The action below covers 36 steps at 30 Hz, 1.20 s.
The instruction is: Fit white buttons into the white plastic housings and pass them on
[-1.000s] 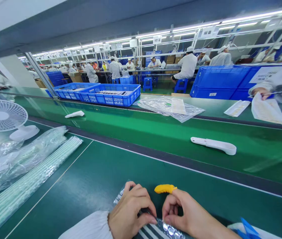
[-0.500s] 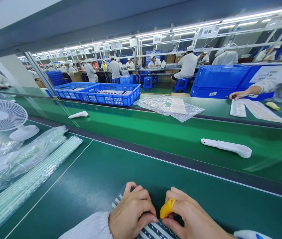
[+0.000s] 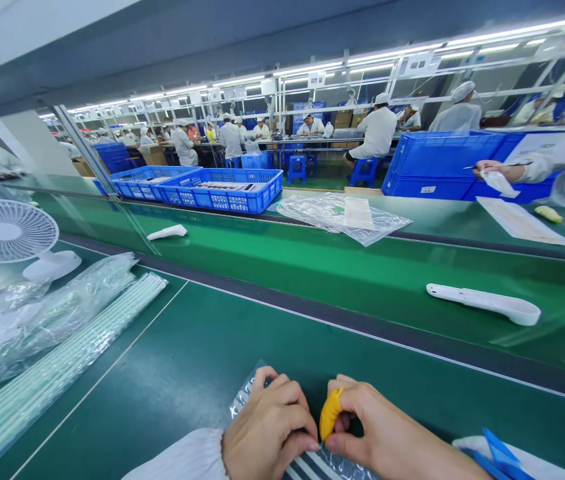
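Observation:
My left hand [image 3: 267,430] and my right hand [image 3: 377,433] meet at the near edge of the dark green bench. Both are closed in a pinch on a clear bubble-wrap bag [image 3: 312,467] with dark and light strips inside. A yellow finger cot [image 3: 331,412] covers my right forefinger, which is bent down onto the bag. A corner of the bag [image 3: 245,395] sticks out beyond my left fingers. On the bright green belt [image 3: 312,267] beyond lie two white plastic handle parts, one at the right [image 3: 485,303] and one at the left [image 3: 167,233].
Clear bags of long white strips [image 3: 57,340] lie at the left beside a small white fan [image 3: 10,235]. Blue scissors [image 3: 500,457] sit at the bottom right. Across the belt are blue crates [image 3: 222,190], a plastic sheet [image 3: 342,215] and another person's hand [image 3: 495,170] holding something white.
Both white parts have ridden the belt to the right. My right forefinger with the yellow cot has curled down onto the bag. The person's hand across the belt has lifted.

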Motion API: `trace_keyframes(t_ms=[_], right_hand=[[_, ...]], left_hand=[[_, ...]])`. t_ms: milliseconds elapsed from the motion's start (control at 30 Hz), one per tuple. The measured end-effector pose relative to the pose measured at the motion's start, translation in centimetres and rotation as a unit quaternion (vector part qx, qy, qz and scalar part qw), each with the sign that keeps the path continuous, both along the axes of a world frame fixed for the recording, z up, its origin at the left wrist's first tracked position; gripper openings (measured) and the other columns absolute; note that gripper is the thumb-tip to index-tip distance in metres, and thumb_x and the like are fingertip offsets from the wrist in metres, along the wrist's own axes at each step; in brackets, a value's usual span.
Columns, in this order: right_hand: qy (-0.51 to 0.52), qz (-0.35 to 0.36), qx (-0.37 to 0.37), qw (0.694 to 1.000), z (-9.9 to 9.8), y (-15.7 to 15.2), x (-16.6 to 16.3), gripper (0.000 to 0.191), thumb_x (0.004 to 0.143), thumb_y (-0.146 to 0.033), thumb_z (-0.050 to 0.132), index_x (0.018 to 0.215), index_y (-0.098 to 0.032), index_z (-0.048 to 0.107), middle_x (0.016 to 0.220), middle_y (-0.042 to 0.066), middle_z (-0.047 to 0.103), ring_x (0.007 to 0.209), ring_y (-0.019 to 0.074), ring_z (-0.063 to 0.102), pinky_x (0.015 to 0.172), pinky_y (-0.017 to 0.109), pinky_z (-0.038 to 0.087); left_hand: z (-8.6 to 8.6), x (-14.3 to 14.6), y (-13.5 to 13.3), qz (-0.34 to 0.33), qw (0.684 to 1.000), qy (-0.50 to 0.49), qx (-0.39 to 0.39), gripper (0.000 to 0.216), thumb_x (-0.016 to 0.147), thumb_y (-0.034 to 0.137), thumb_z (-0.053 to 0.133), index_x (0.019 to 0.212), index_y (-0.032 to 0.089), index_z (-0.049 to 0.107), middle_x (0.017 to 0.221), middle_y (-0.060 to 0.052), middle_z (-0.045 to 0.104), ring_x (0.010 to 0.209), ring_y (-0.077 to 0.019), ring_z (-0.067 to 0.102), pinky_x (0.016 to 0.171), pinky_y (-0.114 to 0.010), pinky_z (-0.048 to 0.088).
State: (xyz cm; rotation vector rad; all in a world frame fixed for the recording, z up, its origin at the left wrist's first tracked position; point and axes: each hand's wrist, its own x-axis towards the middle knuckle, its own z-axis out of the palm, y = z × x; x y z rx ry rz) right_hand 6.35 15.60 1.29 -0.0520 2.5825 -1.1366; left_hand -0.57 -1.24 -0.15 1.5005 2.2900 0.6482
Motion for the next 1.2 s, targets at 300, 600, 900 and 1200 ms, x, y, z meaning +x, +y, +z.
trace_keyframes(t_ms=[300,600,900,1200], right_hand=[[0.041,0.025,0.149,0.988,0.0,-0.8,0.6,0.012,0.075,-0.013,0.054,0.065,-0.018,0.059,0.074,0.002,0.057,0.078,0.0186,0.053,0.082,0.037,0.041],[0.024,0.043,0.189,0.981,-0.5,-1.3,0.8,0.012,0.073,-0.013,0.054,0.062,-0.018,0.057,0.071,0.002,0.059,0.077,0.0185,0.056,0.087,0.040,0.040],[0.151,0.017,0.255,0.955,-2.9,-1.4,1.6,0.018,0.067,-0.018,0.060,0.050,-0.019,0.054,0.062,0.002,0.060,0.060,0.0175,0.057,0.064,0.032,0.048],[0.299,-0.074,0.220,0.925,-2.9,-1.9,1.5,0.019,0.051,-0.007,0.059,0.042,-0.019,0.047,0.048,-0.003,0.054,0.047,0.0124,0.051,0.043,0.021,0.035]], left_hand=[[-0.1,-0.1,-0.1,0.008,1.000,0.008,-0.013,0.012,0.084,0.027,0.054,0.078,0.022,0.062,0.080,0.003,0.061,0.080,-0.0107,0.055,0.085,-0.031,0.026],[0.2,0.1,0.2,0.001,0.999,0.009,-0.043,0.013,0.084,0.027,0.054,0.077,0.021,0.063,0.080,0.003,0.061,0.081,-0.0113,0.054,0.085,-0.032,0.026],[0.0,0.1,0.2,0.002,0.999,0.017,-0.030,0.011,0.084,0.024,0.053,0.077,0.021,0.062,0.080,0.003,0.061,0.081,-0.0115,0.053,0.083,-0.032,0.026],[0.3,0.3,0.4,0.011,0.999,0.012,-0.041,0.011,0.084,0.019,0.052,0.078,0.020,0.062,0.082,0.002,0.061,0.082,-0.0114,0.054,0.086,-0.034,0.026]])
